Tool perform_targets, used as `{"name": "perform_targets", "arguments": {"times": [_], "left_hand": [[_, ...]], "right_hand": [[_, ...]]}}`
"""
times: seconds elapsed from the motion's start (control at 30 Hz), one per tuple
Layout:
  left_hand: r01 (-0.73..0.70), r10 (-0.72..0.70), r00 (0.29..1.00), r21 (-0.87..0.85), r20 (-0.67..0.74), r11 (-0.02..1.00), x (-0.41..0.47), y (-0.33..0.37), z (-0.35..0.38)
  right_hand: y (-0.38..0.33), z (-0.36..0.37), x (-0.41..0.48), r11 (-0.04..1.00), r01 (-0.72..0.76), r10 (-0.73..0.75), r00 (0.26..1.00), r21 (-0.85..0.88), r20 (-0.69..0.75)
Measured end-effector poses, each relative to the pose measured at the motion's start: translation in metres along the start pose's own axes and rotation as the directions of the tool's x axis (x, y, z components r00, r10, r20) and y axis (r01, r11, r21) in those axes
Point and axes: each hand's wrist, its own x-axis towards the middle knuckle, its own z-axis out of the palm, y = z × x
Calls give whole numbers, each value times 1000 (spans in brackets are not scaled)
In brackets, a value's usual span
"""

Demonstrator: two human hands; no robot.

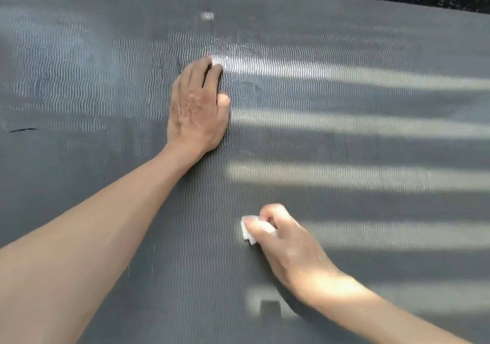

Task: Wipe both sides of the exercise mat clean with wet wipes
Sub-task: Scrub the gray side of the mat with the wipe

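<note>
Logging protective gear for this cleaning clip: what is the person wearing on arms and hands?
The left forearm and right forearm are bare, no sleeves in frame. Neither the left hand nor the right hand wears a glove, watch, bracelet or ring, though the right one is blurred.

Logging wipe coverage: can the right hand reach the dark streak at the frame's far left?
Probably not directly: the left hand and forearm lie across the mat between the right hand, holding the wipe, and the dark streak.
</note>
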Motion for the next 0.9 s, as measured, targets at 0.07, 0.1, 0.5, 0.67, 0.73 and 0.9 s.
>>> {"name": "perform_targets", "arguments": {"times": [0.07, 0.1, 0.5, 0.67, 0.73, 0.9], "left_hand": [[7, -7, 1000, 13, 3, 1000, 3, -1, 0], [6, -6, 1000, 18, 4, 1000, 5, 0, -1], [37, -65, 985, 180, 157, 983, 11, 3, -4], [67, -101, 978, 183, 184, 981, 13, 4, -3], [73, -107, 977, 180, 185, 981, 13, 3, -4], [79, -115, 974, 184, 193, 980, 12, 4, -5]], "right_hand": [[2, -6, 16, 984, 178, -178, 984, -11, -12], [14, -10, 35, 990, 137, -133, 988, 43, -77], [63, -45, 156, 995, -90, 80, 981, -50, -174], [49, -46, 139, 998, -51, 47, 987, -24, -154], [47, -50, 138, 1000, 1, -1, 995, -5, -99], [78, -64, 199, 993, -114, 101, 961, -34, -259]]}}
